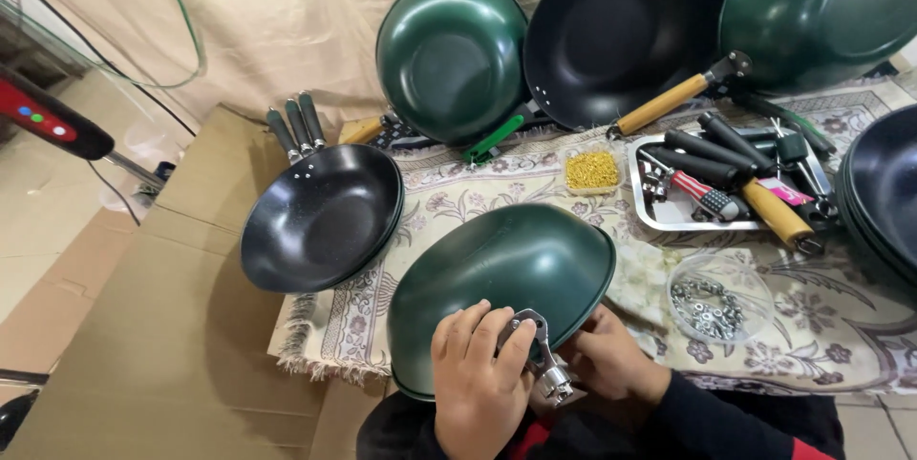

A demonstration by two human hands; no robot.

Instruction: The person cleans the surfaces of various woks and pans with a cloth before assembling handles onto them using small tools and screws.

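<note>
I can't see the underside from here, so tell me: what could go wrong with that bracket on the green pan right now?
1. The metal handle bracket is pinched between the left hand and right hand at the rim of the upturned green pan; it might slip and scratch the coating.
2. The pan hangs partly over the mat's edge onto the lap, so it could tip off.
3. The open dish of small nuts sits close to the right forearm and could be knocked over.

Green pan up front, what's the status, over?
Left hand pressing metal handle bracket onto upturned green pan. Right hand steadying its rim. Nothing in the way.
</note>
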